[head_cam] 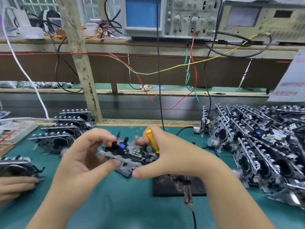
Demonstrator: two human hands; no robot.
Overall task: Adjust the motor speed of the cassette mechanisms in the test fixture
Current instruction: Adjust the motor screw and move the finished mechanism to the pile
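Both forearms are extended forward and inward, so that the hands are brought close together at the middle. The left hand (85,152) is held palm inward, its fingers curled over the top of a mechanism (127,154) and its thumb pressed against the near edge. The right hand (166,152) is curled round a yellow screwdriver (152,140), the thumb stretched left along the mechanism's near edge.

1. The table (115,204) has a matt green mat.
2. The cassette mechanism (127,156) shows shiny metal and black plastic.
3. The screwdriver (152,140) handle is glossy yellow plastic.
4. The post (79,60) is rough, worn wood.
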